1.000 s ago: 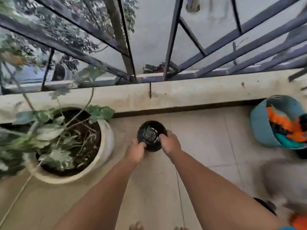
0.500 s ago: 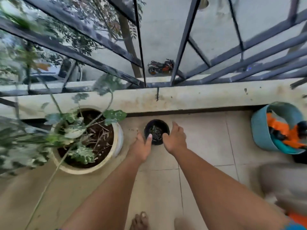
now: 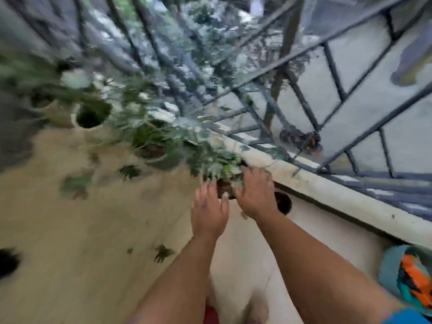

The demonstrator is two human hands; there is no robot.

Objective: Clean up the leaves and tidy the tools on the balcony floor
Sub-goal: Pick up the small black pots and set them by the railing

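Several fallen green leaves lie on the beige balcony floor, one (image 3: 129, 171) near the pots, one (image 3: 73, 187) further left and one (image 3: 162, 253) beside my left forearm. My left hand (image 3: 209, 213) is stretched out with straight fingers and holds nothing. My right hand (image 3: 254, 192) is spread flat over the near side of a planter (image 3: 224, 188) with dark soil and leafy stems. The small black pot (image 3: 284, 203) stands on the floor just right of my right wrist, by the parapet. The view is motion-blurred.
More planters (image 3: 91, 115) stand in a row along the left with foliage over them. The low parapet (image 3: 327, 185) with its metal railing runs along the right. A blue bucket (image 3: 390, 270) with orange and teal tools sits at the lower right. A dark blurred object (image 3: 7, 260) lies at the left edge.
Both hands have let go of the small black pot, which now stands by the parapet, and moved left to the planter. The view has swung left along the balcony.
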